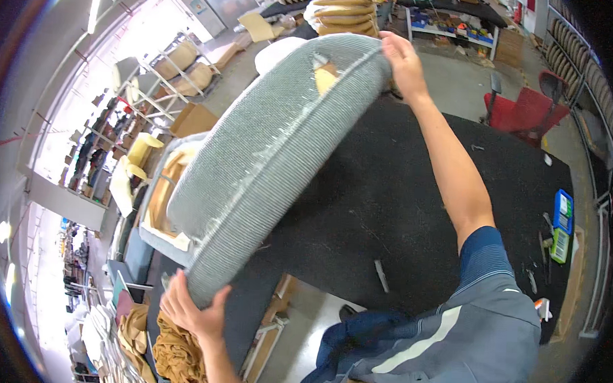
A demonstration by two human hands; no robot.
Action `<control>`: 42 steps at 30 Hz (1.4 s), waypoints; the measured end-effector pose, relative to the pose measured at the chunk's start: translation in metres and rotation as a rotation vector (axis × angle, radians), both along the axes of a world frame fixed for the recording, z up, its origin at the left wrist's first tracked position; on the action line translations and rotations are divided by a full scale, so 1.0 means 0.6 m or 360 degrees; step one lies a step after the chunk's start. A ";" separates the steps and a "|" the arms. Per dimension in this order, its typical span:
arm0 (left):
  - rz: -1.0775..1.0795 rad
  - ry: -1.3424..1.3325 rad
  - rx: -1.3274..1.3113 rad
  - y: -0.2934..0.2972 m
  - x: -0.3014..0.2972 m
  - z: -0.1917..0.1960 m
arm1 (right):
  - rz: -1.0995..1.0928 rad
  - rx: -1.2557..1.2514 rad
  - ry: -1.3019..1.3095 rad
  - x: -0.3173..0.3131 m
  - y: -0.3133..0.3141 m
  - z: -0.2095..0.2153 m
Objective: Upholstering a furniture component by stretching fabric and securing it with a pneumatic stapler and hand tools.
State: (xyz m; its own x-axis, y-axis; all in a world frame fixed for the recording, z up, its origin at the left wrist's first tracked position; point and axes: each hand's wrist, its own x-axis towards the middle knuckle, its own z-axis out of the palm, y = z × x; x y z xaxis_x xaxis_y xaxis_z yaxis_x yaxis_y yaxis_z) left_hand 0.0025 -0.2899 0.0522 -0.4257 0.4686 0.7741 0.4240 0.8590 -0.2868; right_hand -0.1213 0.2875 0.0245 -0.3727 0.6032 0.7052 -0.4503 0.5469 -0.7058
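Note:
A large grey ribbed upholstered cushion (281,150) is held up at a slant above the black-topped table (360,213). My left hand (195,314) grips its near left end, thumb and fingers apart around the corner. At the far right end, my right hand (405,65) has its fingers closed over the edge. Near that end a gap in the cover shows yellow foam, and pale loose threads run along the seam. Behind the cushion, partly hidden, a grey padded piece with a wooden frame (159,196) lies at the table's left side.
A slim metal tool (381,275) lies on the table. Blue (563,211) and green (560,245) boxes sit by its right edge, near several small tools. A red chair (525,111) stands beyond. Brown fabric (179,352) is heaped at lower left; stacked cushions (346,12) stand far back.

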 end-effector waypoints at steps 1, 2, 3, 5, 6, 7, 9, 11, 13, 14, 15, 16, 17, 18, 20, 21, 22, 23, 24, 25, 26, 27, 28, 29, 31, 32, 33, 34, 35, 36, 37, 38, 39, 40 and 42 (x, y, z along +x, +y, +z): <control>-0.0020 0.0043 -0.0046 0.000 0.027 -0.028 | 0.0324 -0.0556 0.0066 0.022 0.003 -0.012; -0.0029 0.0096 -0.0065 -0.001 0.058 -0.061 | 0.0590 -0.0830 -0.0047 0.059 0.010 -0.027; -0.0039 0.0137 -0.0091 -0.010 0.086 -0.097 | 0.0844 -0.1127 -0.0161 0.096 0.013 -0.052; -0.0081 0.0121 -0.0040 -0.045 0.135 -0.186 | 0.0798 -0.1271 -0.0237 0.182 -0.006 -0.123; -0.0082 0.0038 -0.0016 -0.064 0.153 -0.225 | 0.0794 -0.1375 -0.0243 0.223 -0.013 -0.161; -0.0088 -0.0047 0.0004 -0.082 0.170 -0.258 | 0.0755 -0.1457 -0.0248 0.257 -0.015 -0.216; 0.0148 -0.0390 0.0096 -0.099 0.200 -0.315 | 0.0665 -0.1580 -0.0269 0.328 -0.067 -0.320; 0.0313 -0.0736 0.0127 -0.155 0.217 -0.419 | 0.0493 -0.1800 -0.0259 0.388 -0.140 -0.398; 0.0533 -0.1239 0.0138 -0.133 0.227 -0.481 | 0.0340 -0.1818 -0.0378 0.454 -0.197 -0.511; 0.0667 -0.1514 -0.0049 -0.150 0.242 -0.522 | 0.0342 -0.1970 -0.0432 0.485 -0.227 -0.552; 0.0792 -0.1775 -0.0221 -0.158 0.256 -0.557 | 0.0207 -0.1788 -0.0761 0.519 -0.241 -0.620; 0.0824 -0.1904 -0.0165 -0.159 0.274 -0.575 | 0.0138 -0.1721 -0.0879 0.543 -0.258 -0.646; 0.0831 -0.2029 -0.0118 -0.161 0.283 -0.586 | 0.0046 -0.1652 -0.0982 0.569 -0.274 -0.661; 0.0595 -0.1858 0.0079 -0.165 0.292 -0.591 | 0.0138 -0.1581 -0.1097 0.583 -0.273 -0.646; 0.0583 -0.1719 0.0121 -0.149 0.309 -0.600 | 0.0342 -0.1503 -0.1317 0.612 -0.251 -0.627; 0.0566 -0.1550 0.0181 -0.137 0.316 -0.595 | 0.0322 -0.1517 -0.1489 0.619 -0.255 -0.595; 0.0457 -0.1445 0.0213 -0.101 0.323 -0.579 | 0.0161 -0.1473 -0.1574 0.635 -0.266 -0.612; 0.0413 -0.1459 0.0220 -0.081 0.319 -0.576 | -0.0004 -0.1413 -0.1625 0.655 -0.275 -0.632; 0.0212 -0.1577 0.0305 -0.072 0.321 -0.572 | 0.0012 -0.1540 -0.1702 0.670 -0.292 -0.636; 0.0010 -0.1693 0.0392 -0.067 0.320 -0.570 | 0.0030 -0.1667 -0.1778 0.682 -0.310 -0.641; -0.0230 -0.1830 0.0389 -0.069 0.315 -0.577 | 0.0198 -0.1865 -0.1796 0.686 -0.331 -0.635; -0.0236 -0.1840 0.0409 -0.063 0.314 -0.579 | 0.0389 -0.2011 -0.1785 0.682 -0.354 -0.617; -0.0196 -0.2298 0.0548 -0.058 0.315 -0.580 | 0.0417 -0.1998 -0.1733 0.675 -0.371 -0.613; -0.0158 -0.2763 0.0672 -0.058 0.314 -0.581 | 0.0437 -0.1998 -0.1675 0.671 -0.390 -0.611; -0.0338 -0.2763 0.0656 -0.056 0.315 -0.590 | 0.0356 -0.2040 -0.1591 0.653 -0.399 -0.617; -0.0339 -0.2823 0.0622 -0.061 0.316 -0.593 | 0.0271 -0.2024 -0.1516 0.643 -0.402 -0.629; -0.0351 -0.2883 0.0591 -0.061 0.315 -0.596 | 0.0181 -0.1999 -0.1436 0.632 -0.401 -0.634; -0.0368 -0.2896 0.0599 -0.062 0.314 -0.598 | 0.0146 -0.1991 -0.1467 0.624 -0.398 -0.637; -0.0369 -0.2896 0.0601 -0.065 0.315 -0.601 | 0.0146 -0.1989 -0.1468 0.620 -0.396 -0.640; -0.0347 -0.2905 0.0608 -0.066 0.314 -0.605 | 0.0113 -0.1899 -0.1533 0.616 -0.392 -0.641; -0.0324 -0.2911 0.0618 -0.065 0.316 -0.607 | 0.0084 -0.1807 -0.1595 0.618 -0.390 -0.640; -0.0250 -0.2940 0.0624 -0.060 0.316 -0.607 | 0.0096 -0.1799 -0.1589 0.617 -0.390 -0.639; -0.0248 -0.2924 0.0633 -0.056 0.322 -0.606 | 0.0153 -0.1783 -0.1621 0.617 -0.388 -0.638; -0.0212 -0.2954 0.0662 -0.051 0.329 -0.604 | 0.0213 -0.1767 -0.1654 0.618 -0.386 -0.636; -0.0174 -0.2954 0.0716 -0.022 0.342 -0.598 | 0.0251 -0.1928 -0.1620 0.618 -0.378 -0.646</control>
State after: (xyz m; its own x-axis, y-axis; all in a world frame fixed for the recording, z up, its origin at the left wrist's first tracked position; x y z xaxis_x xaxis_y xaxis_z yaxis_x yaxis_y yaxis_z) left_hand 0.2075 -0.3032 -0.3069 -0.7276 0.4706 -0.4991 -0.0588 0.6821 0.7289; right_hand 0.2496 0.0605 -0.3630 -0.4788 0.5098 -0.7148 0.4659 -0.5425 -0.6990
